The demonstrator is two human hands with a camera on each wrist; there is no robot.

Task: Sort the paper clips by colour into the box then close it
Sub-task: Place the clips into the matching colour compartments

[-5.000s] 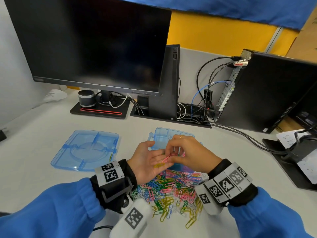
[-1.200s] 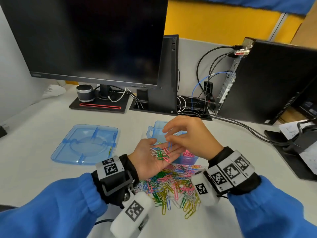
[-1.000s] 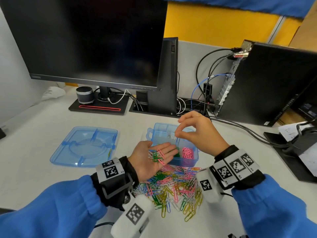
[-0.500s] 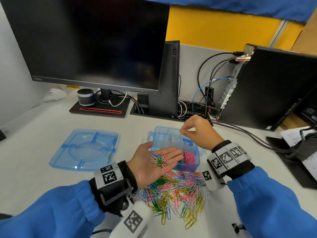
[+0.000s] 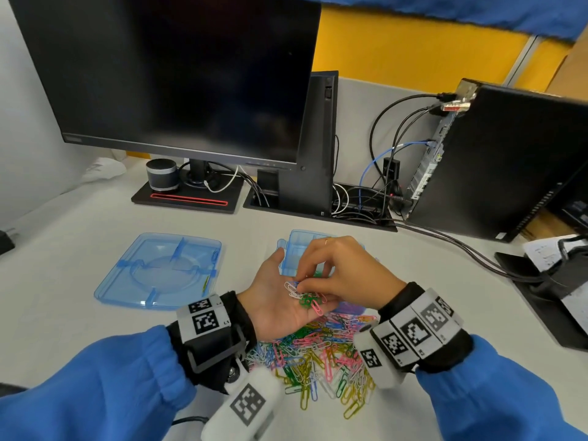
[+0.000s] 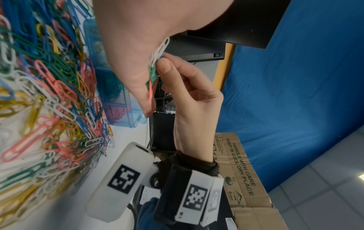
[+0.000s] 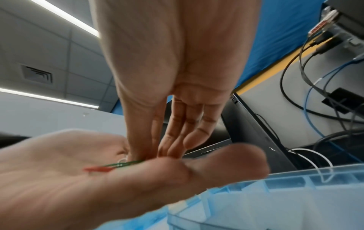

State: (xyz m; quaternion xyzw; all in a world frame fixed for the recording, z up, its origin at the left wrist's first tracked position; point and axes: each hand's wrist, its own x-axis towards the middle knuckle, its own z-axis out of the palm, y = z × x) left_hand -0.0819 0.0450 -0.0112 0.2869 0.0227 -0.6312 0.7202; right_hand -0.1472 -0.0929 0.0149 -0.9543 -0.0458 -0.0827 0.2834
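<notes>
Left of the box, its lid is lying off, so we are far from closing. Just in front of the box, our left hand is lying flat and open, cupping a few mixed clips, and our right hand is pinching among them (which colour, we cannot tell). Nearer us, the big unsorted pile is waiting, though some pink and green are already showing inside the box in the left wrist view.

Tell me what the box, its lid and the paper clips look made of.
Box and lid: see-through blue plastic, glossy, with moulded ribs showing. Paper clips: thin bent wire, likely metal under an opaque colour coating in pink, green, yellow, blue and white; the core itself is not visible.
</notes>
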